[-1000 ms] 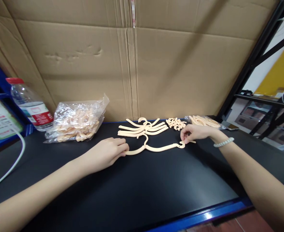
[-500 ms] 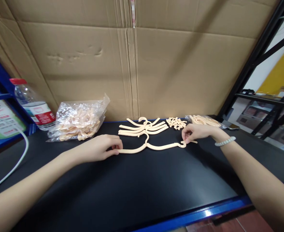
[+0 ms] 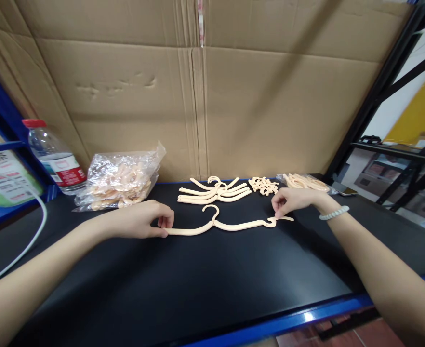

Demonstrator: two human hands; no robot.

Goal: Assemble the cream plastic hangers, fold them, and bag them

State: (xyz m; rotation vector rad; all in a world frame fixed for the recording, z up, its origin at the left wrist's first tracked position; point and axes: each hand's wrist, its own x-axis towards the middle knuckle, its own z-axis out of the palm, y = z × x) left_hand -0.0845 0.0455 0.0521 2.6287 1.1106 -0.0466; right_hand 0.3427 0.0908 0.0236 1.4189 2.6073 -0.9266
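A beige plastic clothes hanger (image 3: 237,226) with its hook upright lies across the black tabletop. My left hand (image 3: 145,219) pinches the tip of its left arm. At its right tip a small hooked beige piece (image 3: 271,222) meets the arm; whether the two are joined I cannot tell. My right hand (image 3: 290,200) closes thumb and fingers on that piece, and a thin straight end of it sticks out to the right. Behind the hanger lies a stack of similar hangers (image 3: 198,193), close to the cardboard wall.
A pile of small beige hooks (image 3: 263,185) lies beside a plastic bag of beige parts (image 3: 304,182) and a phone (image 3: 344,189). Further left are a larger bag of beige parts (image 3: 120,180), a bottle (image 3: 59,161) and a white cable (image 3: 35,236). Cardboard (image 3: 136,111) stands behind.
The hanger has shifted slightly left and toward me with my left hand, away from the stack. My right hand keeps its pinch on the hooked piece, almost in place.
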